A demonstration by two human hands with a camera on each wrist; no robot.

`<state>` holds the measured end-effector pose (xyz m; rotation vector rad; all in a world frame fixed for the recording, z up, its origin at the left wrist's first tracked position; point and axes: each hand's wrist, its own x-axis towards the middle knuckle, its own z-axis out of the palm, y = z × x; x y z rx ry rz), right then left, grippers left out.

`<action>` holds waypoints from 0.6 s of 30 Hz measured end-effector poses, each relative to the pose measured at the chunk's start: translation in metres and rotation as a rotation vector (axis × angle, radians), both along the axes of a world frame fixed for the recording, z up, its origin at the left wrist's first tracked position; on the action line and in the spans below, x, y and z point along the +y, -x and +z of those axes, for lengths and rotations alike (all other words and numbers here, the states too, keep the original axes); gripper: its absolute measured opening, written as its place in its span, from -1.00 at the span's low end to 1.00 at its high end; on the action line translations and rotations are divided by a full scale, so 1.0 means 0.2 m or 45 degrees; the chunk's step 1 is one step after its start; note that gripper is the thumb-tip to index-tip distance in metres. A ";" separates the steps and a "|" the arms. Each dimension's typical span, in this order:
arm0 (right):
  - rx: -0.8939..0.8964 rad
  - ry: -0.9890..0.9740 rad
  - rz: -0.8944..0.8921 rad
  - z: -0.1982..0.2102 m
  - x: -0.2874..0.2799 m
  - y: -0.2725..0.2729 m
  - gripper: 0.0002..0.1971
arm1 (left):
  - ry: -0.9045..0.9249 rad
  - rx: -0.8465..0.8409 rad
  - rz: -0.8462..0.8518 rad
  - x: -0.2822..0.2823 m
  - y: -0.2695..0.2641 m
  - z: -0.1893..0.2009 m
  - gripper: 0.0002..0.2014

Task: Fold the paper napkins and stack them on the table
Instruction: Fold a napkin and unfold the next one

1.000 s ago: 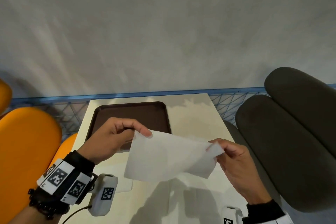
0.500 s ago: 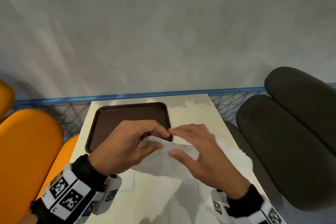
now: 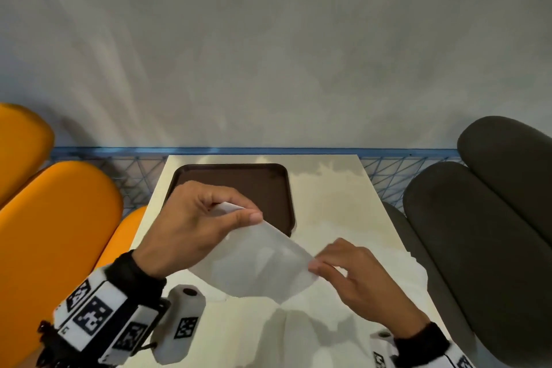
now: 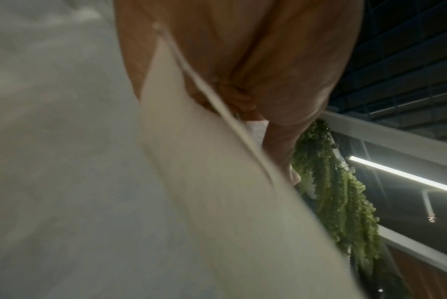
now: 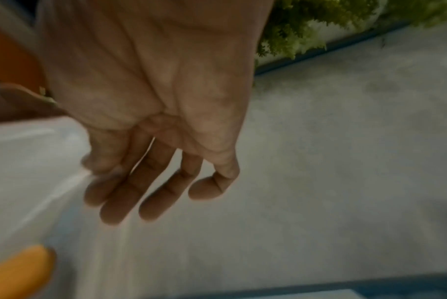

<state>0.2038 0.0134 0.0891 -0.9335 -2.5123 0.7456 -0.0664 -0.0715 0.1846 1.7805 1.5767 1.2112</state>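
A white paper napkin (image 3: 257, 263), folded over, hangs in the air above the cream table (image 3: 328, 206). My left hand (image 3: 242, 212) pinches its upper corner between thumb and forefinger. My right hand (image 3: 316, 266) pinches the napkin's right end, with the other fingers loosely extended. The sheet slopes down from left hand to right hand. In the left wrist view the napkin (image 4: 217, 202) runs out from under the palm, blurred. In the right wrist view the napkin (image 5: 25, 161) lies to the left of my right hand's fingers (image 5: 130, 192).
A dark brown tray (image 3: 239, 179) sits on the far left part of the table, just behind my left hand. Orange seats (image 3: 53, 218) stand on the left and dark grey seats (image 3: 478, 233) on the right. A blue wire railing (image 3: 268, 151) runs behind the table.
A second ago the napkin was spread open between both hands. The hands met and doubled it over. The right hand has since drawn down and right along the fold.
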 end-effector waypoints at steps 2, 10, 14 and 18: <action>-0.281 -0.012 -0.094 -0.09 0.01 -0.10 -0.60 | 0.083 0.000 0.024 -0.05 0.06 -0.03 -0.84; -0.159 0.213 0.338 -0.01 -0.20 0.40 -0.63 | 0.356 -0.123 -0.092 -0.21 0.02 -0.24 -0.95; -0.210 0.415 0.399 -0.12 -0.21 0.47 -0.61 | 0.404 -0.397 0.245 -0.34 0.28 -0.37 -0.88; -0.268 0.490 0.479 -0.24 -0.22 0.64 -0.52 | 0.935 -0.476 -0.082 -0.41 0.38 -0.62 -0.50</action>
